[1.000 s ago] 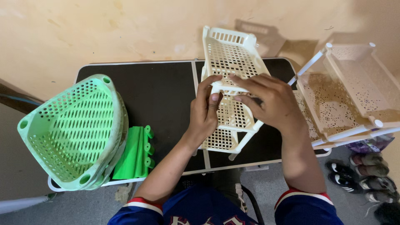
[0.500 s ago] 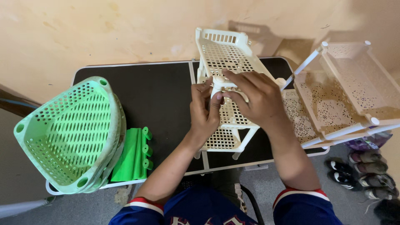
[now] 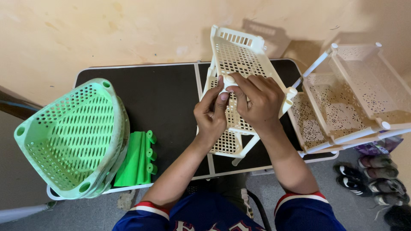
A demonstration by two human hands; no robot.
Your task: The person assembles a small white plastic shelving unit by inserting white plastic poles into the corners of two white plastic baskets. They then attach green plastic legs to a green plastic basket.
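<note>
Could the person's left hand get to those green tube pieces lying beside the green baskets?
Probably yes: the green tubes lie on bare table on that side, unobstructed. But the left hand is pinching a small cream piece.

A black folding table (image 3: 162, 98) with a pale rim stands against the wall. On it, at the left end: stacked green perforated baskets (image 3: 70, 137) and green posts (image 3: 138, 159) beside them. At centre: a cream tiered rack (image 3: 239, 60). At the right end: a second cream rack (image 3: 342, 102), overhanging the edge.

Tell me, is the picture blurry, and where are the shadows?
Head view: sharp, evenly lit, no glare; the cream rack throws a soft shadow on the wall behind it; both hands, left and right, look crisp; edges bend slightly from the wide lens.
</note>
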